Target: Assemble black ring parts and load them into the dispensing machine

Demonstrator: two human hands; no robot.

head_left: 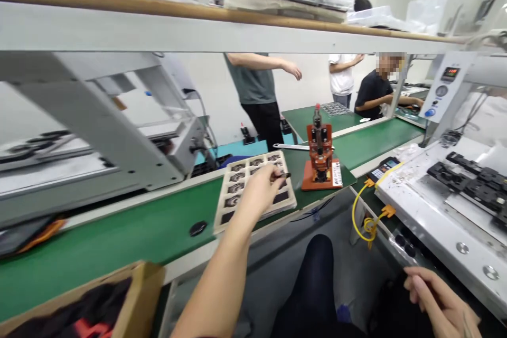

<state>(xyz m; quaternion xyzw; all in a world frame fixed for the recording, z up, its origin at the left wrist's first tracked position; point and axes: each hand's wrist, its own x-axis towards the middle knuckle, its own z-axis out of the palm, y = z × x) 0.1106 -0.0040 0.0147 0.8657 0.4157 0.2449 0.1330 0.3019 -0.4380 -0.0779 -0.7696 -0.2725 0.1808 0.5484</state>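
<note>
My left hand [261,187] is over a cream compartment tray [217,216] and pinches a small dark part [284,175] between thumb and fingertips. Dark parts with ring-like shapes fill many of the tray's compartments. Just right of the tray stands an orange toggle press fixture [320,142] with a red-tipped lever and a white label on its base. Low on the right, my right hand [441,296] is curled with thumb and fingers together beside the machine's edge; whatever it may grip is hidden. A black disc [198,228] lies on the green surface left of the tray.
A silver wrench [291,146] lies behind the tray. A white machine [439,211] with black fixtures and yellow tubing [358,222] stands at right. At front left is a cardboard box [144,296] of dark items. A shelf [253,26] spans overhead. Several co-workers are beyond.
</note>
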